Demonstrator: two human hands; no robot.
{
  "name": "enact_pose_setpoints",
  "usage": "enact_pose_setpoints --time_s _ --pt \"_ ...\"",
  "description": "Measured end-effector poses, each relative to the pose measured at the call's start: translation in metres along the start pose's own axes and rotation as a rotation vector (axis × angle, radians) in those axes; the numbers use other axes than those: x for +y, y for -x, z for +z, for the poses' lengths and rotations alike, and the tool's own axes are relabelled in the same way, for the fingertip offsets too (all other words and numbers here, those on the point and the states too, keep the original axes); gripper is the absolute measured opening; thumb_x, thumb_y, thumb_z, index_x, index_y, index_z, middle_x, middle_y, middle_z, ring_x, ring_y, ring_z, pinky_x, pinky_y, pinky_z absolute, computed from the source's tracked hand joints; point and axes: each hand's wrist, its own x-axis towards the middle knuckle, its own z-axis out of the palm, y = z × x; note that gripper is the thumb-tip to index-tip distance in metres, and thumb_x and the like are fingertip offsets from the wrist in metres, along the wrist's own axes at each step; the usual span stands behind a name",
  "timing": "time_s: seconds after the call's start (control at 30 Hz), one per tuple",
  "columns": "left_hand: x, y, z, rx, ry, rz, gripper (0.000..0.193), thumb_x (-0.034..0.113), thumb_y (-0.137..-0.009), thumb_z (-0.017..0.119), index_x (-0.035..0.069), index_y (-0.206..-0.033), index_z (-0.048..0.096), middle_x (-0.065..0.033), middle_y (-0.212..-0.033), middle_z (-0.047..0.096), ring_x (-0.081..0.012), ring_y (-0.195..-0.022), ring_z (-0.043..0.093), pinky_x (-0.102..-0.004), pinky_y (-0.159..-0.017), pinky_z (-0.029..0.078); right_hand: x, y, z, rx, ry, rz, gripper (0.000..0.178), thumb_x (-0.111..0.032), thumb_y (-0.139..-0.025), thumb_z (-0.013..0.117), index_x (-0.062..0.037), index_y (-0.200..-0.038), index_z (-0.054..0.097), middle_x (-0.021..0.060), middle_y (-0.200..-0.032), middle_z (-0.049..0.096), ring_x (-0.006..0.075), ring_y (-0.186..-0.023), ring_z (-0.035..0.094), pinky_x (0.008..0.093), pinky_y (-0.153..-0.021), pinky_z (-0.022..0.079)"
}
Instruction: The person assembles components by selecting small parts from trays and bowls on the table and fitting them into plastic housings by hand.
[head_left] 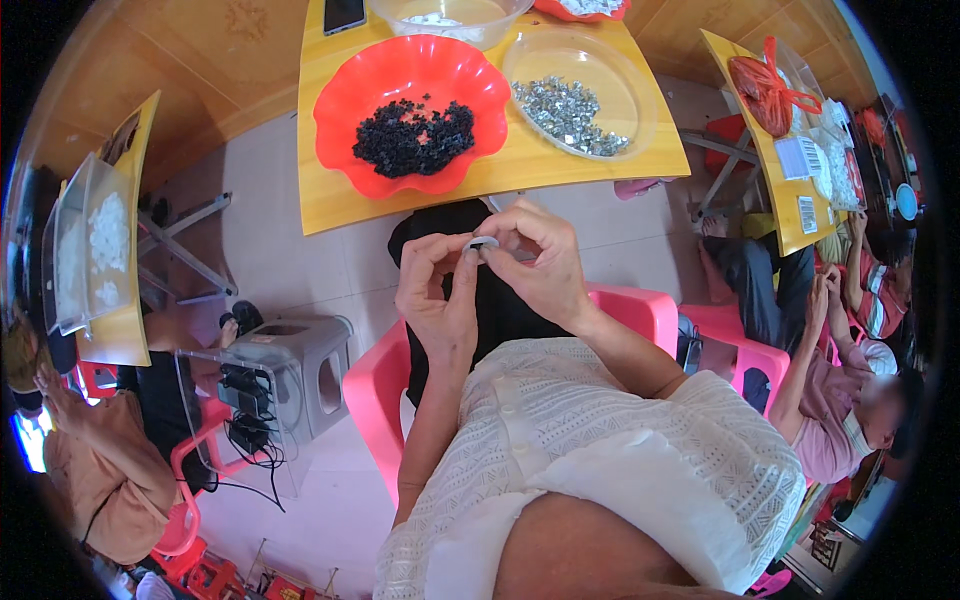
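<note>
Above my lap, my left hand (440, 285) and my right hand (540, 260) meet fingertip to fingertip. Both pinch one small, round, pale part (483, 242), its rim turned up toward me. Whether anything sits inside it is too small to tell. Just beyond my hands, a red wavy-edged bowl (340, 95) holds a heap of small black plastic pieces (415, 140). To its right a clear round tray (640, 95) contains many small shiny metal pieces (575, 115).
The yellow table (490, 180) also bears a clear bowl (485, 20) with white pieces and a dark phone (344, 14). A grey stool (310, 365) and a clear box (245, 410) with black cables stand at left. Other people sit at side tables, left and right.
</note>
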Motion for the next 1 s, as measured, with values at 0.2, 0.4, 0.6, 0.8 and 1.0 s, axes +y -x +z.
enact_pose_setpoints --time_s 0.2,0.4,0.6,0.8,1.0 --pt "-0.0026 -0.0049 -0.0045 -0.062 -0.059 -0.014 0.015 -0.009 -0.075 0.058 -0.001 -0.087 0.059 -0.0044 -0.083 0.053 -0.0087 -0.072 0.052 -0.0199 -0.063 0.042 0.0 -0.0005 0.0031 0.027 0.007 -0.006 0.011 0.007 -0.069 0.062 0.0007 -0.078 0.06 0.0026 -0.067 0.048 0.0062 -0.056 0.047 0.0199 -0.049 0.04" --pt "-0.0034 -0.0079 -0.0067 -0.091 -0.047 -0.021 0.013 -0.009 -0.074 0.058 -0.001 -0.084 0.059 -0.0043 -0.083 0.053 -0.0086 -0.069 0.052 -0.0199 -0.061 0.042 -0.0022 0.0006 0.0022 -0.012 0.096 -0.015 0.015 0.011 -0.069 0.061 0.0009 -0.08 0.06 0.0019 -0.073 0.051 0.0053 -0.062 0.047 0.017 -0.053 0.04" --pt "-0.0038 -0.0095 -0.007 -0.079 -0.119 0.027 0.015 -0.01 -0.07 0.059 0.0 -0.082 0.058 -0.0039 -0.077 0.053 -0.0086 -0.065 0.052 -0.0205 -0.059 0.042 -0.0012 0.0 0.0037 0.006 0.062 -0.048 0.013 0.007 -0.069 0.06 0.0014 -0.081 0.058 0.0045 -0.069 0.049 0.0085 -0.057 0.048 0.0216 -0.049 0.041" --pt "-0.0054 -0.008 -0.005 -0.047 -0.199 0.042 0.016 -0.01 -0.07 0.059 0.0 -0.082 0.059 -0.0054 -0.076 0.054 -0.0103 -0.064 0.053 -0.0217 -0.058 0.043 -0.0016 0.0006 0.0002 -0.053 0.114 -0.023 0.017 0.009 -0.069 0.06 0.0013 -0.083 0.056 0.0036 -0.073 0.049 0.0075 -0.063 0.049 0.0194 -0.054 0.043" --pt "-0.0003 -0.0048 -0.0047 -0.07 -0.249 0.1 0.015 -0.01 -0.071 0.061 -0.001 -0.084 0.062 -0.0088 -0.077 0.057 -0.0148 -0.064 0.056 -0.0235 -0.058 0.045 -0.0024 0.0009 0.0059 0.051 0.116 -0.054 0.015 0.006 -0.065 0.06 0.001 -0.076 0.052 0.0074 -0.07 0.048 0.0142 -0.056 0.05 0.0248 -0.049 0.041"
